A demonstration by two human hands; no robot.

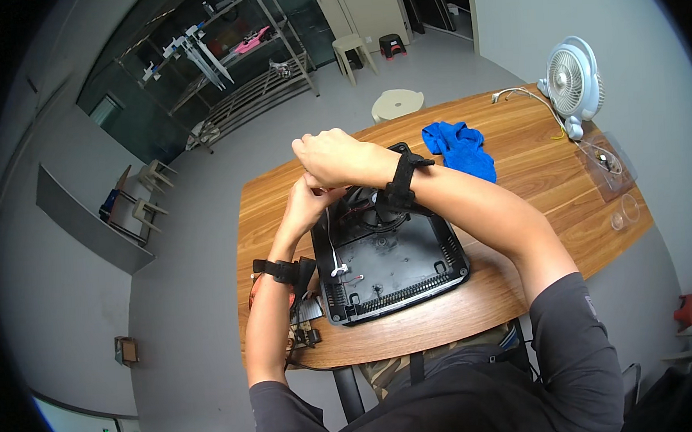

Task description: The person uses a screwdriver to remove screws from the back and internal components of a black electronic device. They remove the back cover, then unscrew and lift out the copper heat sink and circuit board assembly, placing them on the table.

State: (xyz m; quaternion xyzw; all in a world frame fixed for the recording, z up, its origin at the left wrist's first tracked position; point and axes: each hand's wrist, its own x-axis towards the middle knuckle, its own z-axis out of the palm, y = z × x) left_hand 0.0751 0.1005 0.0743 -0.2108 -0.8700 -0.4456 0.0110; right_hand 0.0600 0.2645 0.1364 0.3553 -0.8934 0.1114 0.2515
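Note:
A black plastic appliance shell (388, 268) lies open side up on the wooden table in front of me. Toward its far end sits a round black fan (385, 218), and a thin lead with a white connector (339, 270) trails over the shell's floor. At the shell's far left corner my right hand (331, 158) is curled closed, crossing above my left hand (310, 206). The left fingers are pinched together right beneath it, beside the lead. Whatever either hand grips is hidden by the fingers. Black straps circle both wrists.
A blue cloth (464, 149) lies beyond the shell. Left of it, partly behind my forearm, are a circuit board (301, 338) and a finned metal piece (308, 309). A white desk fan (572, 83), its cable, a clear bag (605, 163) and clear round containers (626, 213) occupy the right side.

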